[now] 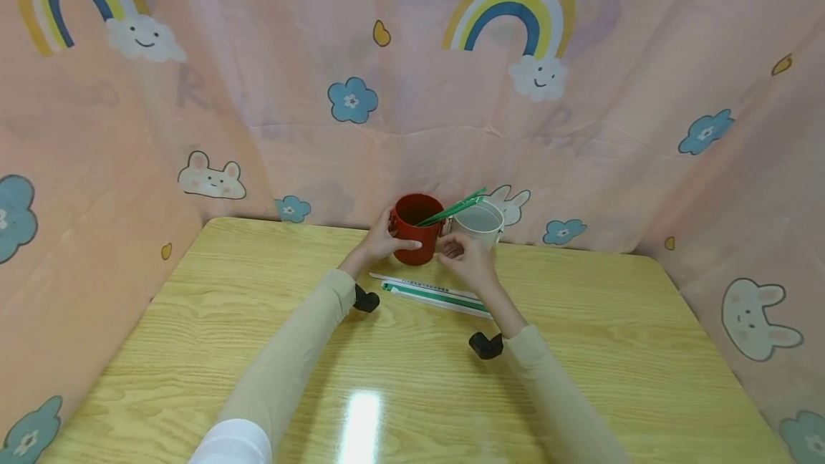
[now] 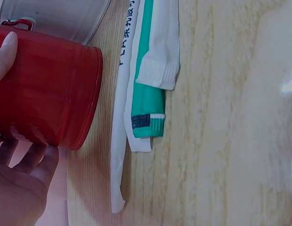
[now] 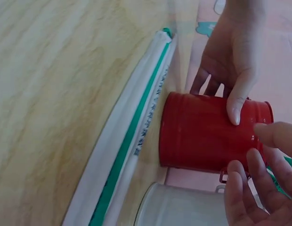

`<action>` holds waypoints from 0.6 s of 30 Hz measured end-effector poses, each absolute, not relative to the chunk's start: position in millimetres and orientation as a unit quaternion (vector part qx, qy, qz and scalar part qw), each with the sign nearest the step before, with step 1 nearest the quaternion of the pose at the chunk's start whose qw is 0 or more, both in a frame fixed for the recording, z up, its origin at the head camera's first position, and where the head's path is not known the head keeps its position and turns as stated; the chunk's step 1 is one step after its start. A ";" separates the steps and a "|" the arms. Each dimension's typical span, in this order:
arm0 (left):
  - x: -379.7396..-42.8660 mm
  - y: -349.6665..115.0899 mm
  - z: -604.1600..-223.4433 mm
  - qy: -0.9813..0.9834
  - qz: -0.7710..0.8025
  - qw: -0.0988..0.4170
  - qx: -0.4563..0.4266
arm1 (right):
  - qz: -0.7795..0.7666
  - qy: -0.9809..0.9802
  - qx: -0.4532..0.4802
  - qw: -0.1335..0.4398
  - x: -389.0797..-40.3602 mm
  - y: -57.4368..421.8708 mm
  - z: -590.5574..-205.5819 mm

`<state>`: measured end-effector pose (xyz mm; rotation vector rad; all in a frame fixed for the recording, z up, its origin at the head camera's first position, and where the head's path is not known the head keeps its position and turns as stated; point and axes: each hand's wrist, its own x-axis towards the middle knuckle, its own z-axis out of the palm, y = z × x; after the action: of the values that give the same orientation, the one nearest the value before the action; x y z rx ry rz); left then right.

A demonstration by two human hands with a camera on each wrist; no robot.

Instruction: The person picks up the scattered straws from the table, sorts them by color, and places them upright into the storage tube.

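My left hand [image 1: 380, 240] grips a small red metal bucket [image 1: 415, 249] from its left side, thumb across the front wall and fingers behind. Green wrapped straws [image 1: 459, 207] lean out of the bucket's mouth toward the right. At the bucket's right side hovers my right hand [image 1: 470, 260], fingers loosely bent and nothing visible between them. The right wrist view shows these fingers [image 3: 266, 176] close by the bucket's rim and side handle. In front of the bucket lie several long paper-wrapped straws, white ones [image 2: 158, 47] and a green one [image 2: 148, 101], side by side on the table.
A white bucket [image 1: 495, 224] stands just right of the red one, partly behind my right hand. Behind both hangs a pink patterned curtain [image 1: 412, 156] at the back edge of the wooden table [image 1: 271, 292]. Black wrist cameras [image 1: 366, 299] sit below each hand.
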<state>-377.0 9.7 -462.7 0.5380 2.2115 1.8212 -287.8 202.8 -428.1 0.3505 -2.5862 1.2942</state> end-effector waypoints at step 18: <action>-378.2 9.3 -462.5 0.751 0.625 0.118 0.177 | 0.337 -0.924 0.176 -0.031 -271.7 220.8 -452.0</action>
<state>-378.2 9.3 -462.5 0.5192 2.1955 1.8294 -271.7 220.8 -452.0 0.5636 -2.9623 1.0813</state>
